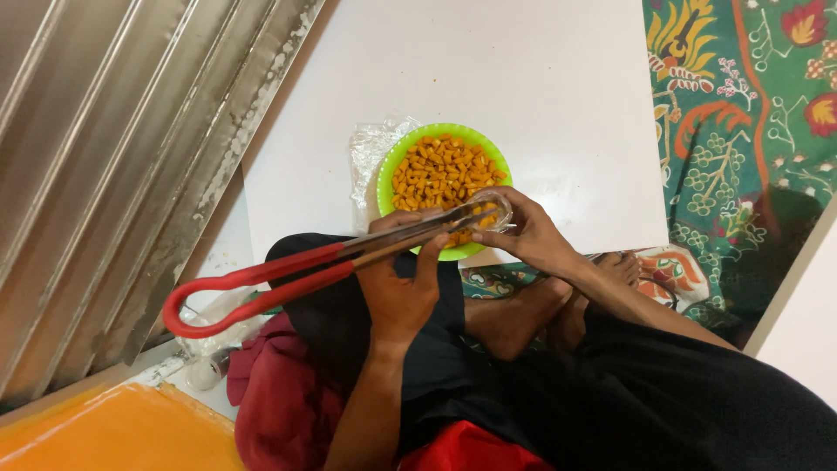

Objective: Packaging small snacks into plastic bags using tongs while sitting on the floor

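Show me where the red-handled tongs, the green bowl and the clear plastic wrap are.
red-handled tongs point(261, 283): head view, on the red-coated arm near the loop end.
green bowl point(388, 170): head view, on its left rim.
clear plastic wrap point(368, 148): head view, on the crinkled sheet left of the bowl.

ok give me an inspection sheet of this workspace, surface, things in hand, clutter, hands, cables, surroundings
surface: white board lying over a green patterned cloth
things in hand: green bowl of small orange-yellow pieces at the board's near edge; red-handled metal tongs; small clear container over the bowl
clutter: crumpled clear plastic beside the bowl; more plastic and a small white object by the tongs' loop
hands: left hand grips the tongs mid-length, tips at the container; right hand holds the container
cables: nothing seen
surroundings: corrugated metal sheet on the left, orange surface at bottom left, person seated cross-legged with bare feet
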